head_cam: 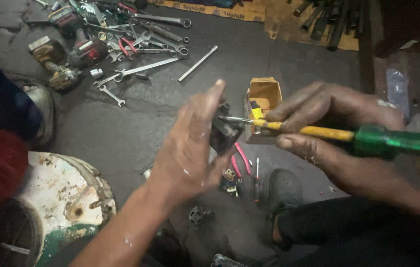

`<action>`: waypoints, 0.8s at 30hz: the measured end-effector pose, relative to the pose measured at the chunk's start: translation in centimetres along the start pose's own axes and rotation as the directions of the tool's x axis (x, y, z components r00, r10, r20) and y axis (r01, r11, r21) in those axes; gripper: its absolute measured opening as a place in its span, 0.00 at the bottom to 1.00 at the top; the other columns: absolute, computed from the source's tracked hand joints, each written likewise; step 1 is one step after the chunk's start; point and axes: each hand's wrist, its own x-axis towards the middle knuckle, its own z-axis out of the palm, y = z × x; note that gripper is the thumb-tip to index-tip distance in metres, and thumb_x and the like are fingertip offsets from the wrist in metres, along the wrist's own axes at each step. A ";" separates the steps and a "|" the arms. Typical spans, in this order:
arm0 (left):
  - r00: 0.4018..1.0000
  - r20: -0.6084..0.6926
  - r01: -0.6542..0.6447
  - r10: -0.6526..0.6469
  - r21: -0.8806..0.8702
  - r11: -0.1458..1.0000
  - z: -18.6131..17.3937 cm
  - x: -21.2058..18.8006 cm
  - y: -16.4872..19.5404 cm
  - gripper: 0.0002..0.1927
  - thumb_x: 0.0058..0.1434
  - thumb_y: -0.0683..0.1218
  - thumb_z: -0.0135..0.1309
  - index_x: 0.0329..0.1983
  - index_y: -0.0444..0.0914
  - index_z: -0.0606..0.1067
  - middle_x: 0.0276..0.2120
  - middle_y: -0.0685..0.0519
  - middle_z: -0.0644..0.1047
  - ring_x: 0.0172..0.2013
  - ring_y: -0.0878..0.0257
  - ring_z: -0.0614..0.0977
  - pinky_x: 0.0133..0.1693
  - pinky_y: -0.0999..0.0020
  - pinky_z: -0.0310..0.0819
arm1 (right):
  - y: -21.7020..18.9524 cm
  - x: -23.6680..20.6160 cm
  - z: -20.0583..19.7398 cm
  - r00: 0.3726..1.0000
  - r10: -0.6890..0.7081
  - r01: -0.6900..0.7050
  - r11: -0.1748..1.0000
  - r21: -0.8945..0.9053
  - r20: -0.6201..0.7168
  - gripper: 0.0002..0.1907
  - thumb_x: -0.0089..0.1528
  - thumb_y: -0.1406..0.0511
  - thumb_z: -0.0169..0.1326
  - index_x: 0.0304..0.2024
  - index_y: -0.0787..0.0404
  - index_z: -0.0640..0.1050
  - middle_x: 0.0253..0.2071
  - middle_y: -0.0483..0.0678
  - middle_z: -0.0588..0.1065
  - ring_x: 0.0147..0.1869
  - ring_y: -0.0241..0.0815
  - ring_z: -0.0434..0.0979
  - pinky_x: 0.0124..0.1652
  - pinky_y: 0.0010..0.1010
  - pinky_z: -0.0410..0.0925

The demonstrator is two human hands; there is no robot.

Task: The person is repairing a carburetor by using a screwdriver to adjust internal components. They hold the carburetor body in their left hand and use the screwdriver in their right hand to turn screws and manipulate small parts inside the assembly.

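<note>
A small open orange-brown carton (265,94) stands at frame centre; a yellow printed mat (210,10) lies along the top edge.

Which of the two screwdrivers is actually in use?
The large screwdriver with the green handle and yellow shaft, held in the right hand, its tip at the dark part in the left hand. The small red-tipped one lies on the floor.

You have one view only, from the camera on your head, tilted steeply down and slightly forward over a dark floor (135,128). It sits close: your left hand (192,143) and right hand (338,131) fill the middle of the frame, level with each other. The upper edge reaches as far as a scatter of wrenches (130,49); the lower left corner catches a worn round white drum (56,193). Your own dark trouser leg (348,232) closes the lower right.
</note>
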 end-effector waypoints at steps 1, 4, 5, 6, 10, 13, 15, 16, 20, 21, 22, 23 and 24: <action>1.000 -0.012 0.014 -0.015 -0.017 1.000 -0.1 0.1 0.4 0.51 0.57 0.46 0.66 0.78 0.38 0.50 0.61 0.42 0.70 0.60 0.47 0.76 0.63 0.56 0.72 | -0.1 0.1 -0.3 1.000 0.002 -0.003 0.999 -0.051 -0.019 0.07 0.66 0.71 0.59 0.44 0.59 0.75 0.49 0.54 0.79 0.53 0.46 0.85 0.52 0.33 0.82; 0.994 -0.026 0.107 -0.110 -0.102 0.989 -0.2 0.3 1.3 0.46 0.53 0.46 0.69 0.69 0.31 0.56 0.58 0.38 0.72 0.59 0.46 0.77 0.60 0.55 0.74 | -0.3 0.2 -0.9 0.995 0.054 -0.063 0.992 -0.110 -0.078 0.07 0.66 0.73 0.57 0.44 0.62 0.74 0.49 0.54 0.78 0.53 0.44 0.85 0.53 0.34 0.82; 0.984 -0.014 0.172 -0.176 -0.149 0.974 -0.2 0.4 1.5 0.44 0.51 0.46 0.69 0.66 0.31 0.59 0.56 0.39 0.73 0.57 0.49 0.78 0.59 0.56 0.74 | -0.4 0.2 -1.0 0.990 0.105 -0.111 0.992 -0.066 -0.094 0.07 0.66 0.73 0.56 0.45 0.63 0.72 0.48 0.54 0.78 0.53 0.44 0.84 0.53 0.35 0.82; 0.971 0.003 0.235 -0.239 -0.196 0.952 -0.2 0.4 1.7 0.42 0.48 0.46 0.70 0.63 0.32 0.61 0.53 0.40 0.74 0.54 0.51 0.80 0.57 0.56 0.75 | -0.4 0.2 -1.0 0.981 0.158 -0.161 0.987 -0.021 -0.109 0.07 0.66 0.73 0.54 0.45 0.64 0.71 0.48 0.55 0.77 0.54 0.45 0.84 0.54 0.37 0.82; 0.867 0.179 0.461 -0.466 -0.646 0.609 0.0 0.4 1.6 0.35 0.50 0.45 0.65 0.60 0.34 0.65 0.49 0.43 0.76 0.49 0.58 0.82 0.52 0.64 0.80 | -0.4 0.4 -0.9 0.968 0.237 -0.223 0.964 0.148 -0.085 0.04 0.68 0.71 0.49 0.45 0.63 0.69 0.45 0.53 0.76 0.53 0.46 0.83 0.52 0.38 0.82; 0.847 0.237 0.428 -0.476 -0.836 0.345 0.1 0.3 1.1 0.31 0.53 0.46 0.60 0.59 0.32 0.65 0.49 0.43 0.75 0.48 0.57 0.80 0.47 0.61 0.81 | -0.4 0.6 -0.9 0.970 0.224 -0.218 0.974 0.065 -0.098 0.03 0.69 0.69 0.47 0.44 0.63 0.70 0.42 0.52 0.77 0.49 0.44 0.84 0.49 0.36 0.83; 0.831 0.273 0.419 -0.485 -0.880 0.224 0.0 0.2 0.8 0.29 0.54 0.47 0.57 0.57 0.31 0.67 0.49 0.42 0.76 0.47 0.54 0.81 0.43 0.56 0.85 | -0.4 0.6 -1.0 0.972 0.192 -0.208 0.971 -0.118 -0.134 0.04 0.69 0.68 0.48 0.45 0.63 0.70 0.42 0.51 0.77 0.48 0.42 0.84 0.48 0.34 0.82; 0.823 0.284 0.408 -0.491 -0.898 0.164 0.0 0.4 0.6 0.28 0.55 0.47 0.55 0.57 0.30 0.67 0.48 0.40 0.77 0.46 0.52 0.83 0.41 0.55 0.85 | -0.5 0.5 -1.0 0.978 0.166 -0.183 0.974 -0.135 -0.125 0.04 0.70 0.68 0.49 0.45 0.63 0.70 0.42 0.51 0.77 0.49 0.42 0.84 0.48 0.34 0.82; 0.802 0.340 0.376 -0.491 -0.926 -0.026 -0.1 0.4 0.4 0.26 0.60 0.49 0.48 0.56 0.28 0.67 0.47 0.36 0.79 0.46 0.48 0.84 0.34 0.54 0.84 | -1.1 0.0 -0.8 0.994 0.097 -0.105 0.983 -0.148 -0.056 0.06 0.71 0.66 0.52 0.43 0.61 0.70 0.44 0.52 0.78 0.51 0.43 0.83 0.50 0.34 0.80; 0.800 0.354 0.373 -0.484 -0.926 -0.061 -0.2 0.4 0.4 0.26 0.61 0.50 0.47 0.57 0.28 0.67 0.47 0.36 0.79 0.46 0.48 0.84 0.33 0.55 0.83 | -1.3 -0.1 -0.7 0.996 0.087 -0.091 0.986 -0.137 -0.031 0.07 0.70 0.65 0.53 0.43 0.60 0.70 0.45 0.52 0.77 0.50 0.43 0.83 0.49 0.34 0.80; 0.798 0.360 0.369 -0.483 -0.926 -0.082 -0.2 0.5 0.4 0.25 0.62 0.50 0.45 0.57 0.29 0.68 0.46 0.36 0.79 0.44 0.48 0.84 0.32 0.56 0.82 | -1.5 -0.1 -0.6 0.997 0.073 -0.074 0.986 -0.147 -0.014 0.07 0.70 0.64 0.53 0.42 0.60 0.70 0.45 0.52 0.78 0.49 0.42 0.83 0.48 0.33 0.80; 0.796 0.367 0.364 -0.482 -0.926 -0.103 -0.1 0.6 0.4 0.25 0.63 0.51 0.44 0.56 0.29 0.68 0.45 0.35 0.80 0.43 0.48 0.85 0.31 0.56 0.82 | -1.6 -0.1 -0.5 0.998 0.058 -0.057 0.986 -0.157 0.003 0.07 0.69 0.63 0.53 0.42 0.60 0.71 0.44 0.52 0.78 0.48 0.41 0.84 0.46 0.32 0.80; 0.794 0.373 0.360 -0.480 -0.925 -0.124 -0.1 0.6 0.4 0.24 0.64 0.52 0.43 0.56 0.30 0.69 0.44 0.35 0.80 0.41 0.48 0.85 0.30 0.57 0.82 | -1.7 0.0 -0.5 0.999 0.044 -0.040 0.985 -0.166 0.021 0.07 0.68 0.63 0.53 0.42 0.59 0.71 0.44 0.51 0.78 0.47 0.40 0.84 0.44 0.31 0.80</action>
